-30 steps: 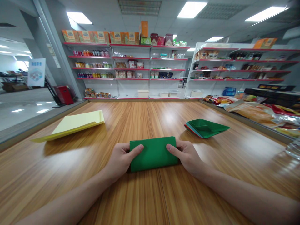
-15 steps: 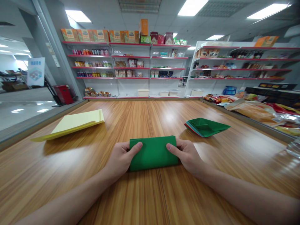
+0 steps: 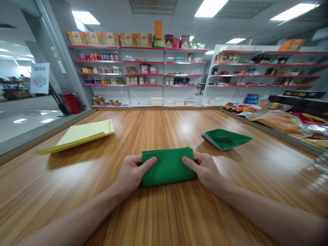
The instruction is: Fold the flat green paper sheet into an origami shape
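Observation:
A folded sheet of green paper (image 3: 168, 169) is held upright at the middle of the wooden table, its fold at the bottom and its upper edges slightly apart. My left hand (image 3: 135, 169) grips its left side, thumb on the near face and fingers behind. On the right side, my right hand (image 3: 205, 167) pinches it the same way; the fingers behind the paper are hidden. Beyond my right hand lies a stack of folded papers (image 3: 225, 139), green on top with blue and red layers below. To the left rests a stack of yellow paper (image 3: 82, 135), one edge curling up.
The wooden table (image 3: 128, 222) has a raised rim. Several snack packets (image 3: 279, 123) lie past its right edge, and clear plastic (image 3: 321, 160) sits near the right corner. White shelves (image 3: 143, 94) with goods stand behind. A red box (image 3: 70, 103) is on the floor at left.
The upper edges of the green paper have parted slightly more at the right. Both hands keep their grip in nearly the same place.

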Demonstrator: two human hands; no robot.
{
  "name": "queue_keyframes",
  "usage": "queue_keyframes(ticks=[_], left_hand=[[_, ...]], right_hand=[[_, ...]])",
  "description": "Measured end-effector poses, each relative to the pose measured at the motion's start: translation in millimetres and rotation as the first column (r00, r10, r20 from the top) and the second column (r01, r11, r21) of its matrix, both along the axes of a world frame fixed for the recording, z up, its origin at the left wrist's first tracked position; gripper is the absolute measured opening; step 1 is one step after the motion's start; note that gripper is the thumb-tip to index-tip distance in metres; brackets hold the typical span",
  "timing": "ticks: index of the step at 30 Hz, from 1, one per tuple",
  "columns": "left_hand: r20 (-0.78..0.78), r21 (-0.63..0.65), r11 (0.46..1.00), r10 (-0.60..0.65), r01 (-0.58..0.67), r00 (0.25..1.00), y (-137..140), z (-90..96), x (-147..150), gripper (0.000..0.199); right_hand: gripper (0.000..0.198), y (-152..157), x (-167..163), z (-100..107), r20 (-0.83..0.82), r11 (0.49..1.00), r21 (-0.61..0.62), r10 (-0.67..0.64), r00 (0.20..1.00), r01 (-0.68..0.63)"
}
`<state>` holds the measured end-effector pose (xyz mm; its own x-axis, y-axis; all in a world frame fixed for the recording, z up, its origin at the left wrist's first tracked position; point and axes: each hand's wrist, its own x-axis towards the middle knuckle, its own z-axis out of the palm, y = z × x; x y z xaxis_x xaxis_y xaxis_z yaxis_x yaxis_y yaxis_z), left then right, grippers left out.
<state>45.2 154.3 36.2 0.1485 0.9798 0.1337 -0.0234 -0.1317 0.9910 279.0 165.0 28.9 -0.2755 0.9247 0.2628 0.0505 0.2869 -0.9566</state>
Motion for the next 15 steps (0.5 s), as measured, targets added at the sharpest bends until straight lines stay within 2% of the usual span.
queue_keyframes(ticks=[2,5,6,10,15], left_hand=[[0.054,-0.005,1.0,-0.007,0.007,0.998,0.0,0.8,1.0,0.035],[0.11,0.003,0.999,-0.044,0.044,0.993,0.9,0.5,1.9,0.062],[0.109,0.008,0.998,-0.061,0.06,0.992,1.3,0.2,1.9,0.063],[0.057,0.047,0.998,-0.049,0.047,0.997,2.7,-1.0,1.8,0.037],[0.017,0.073,0.997,-0.007,0.005,1.0,3.3,-2.4,2.6,0.03]], right_hand=[[0.027,-0.1,-0.1,-0.7,-0.022,1.0,-0.006,0.013,1.0,-0.013],[0.029,0.0,-1.2,-1.2,-0.037,1.0,0.022,-0.012,0.999,0.013],[0.033,0.0,-1.7,-1.1,-0.045,0.999,0.034,-0.032,0.998,0.033],[0.05,-0.4,-3.4,-0.2,-0.077,0.995,0.055,-0.073,0.994,0.078],[0.034,-0.3,-4.0,-1.4,-0.04,0.99,0.081,-0.108,0.993,0.111]])
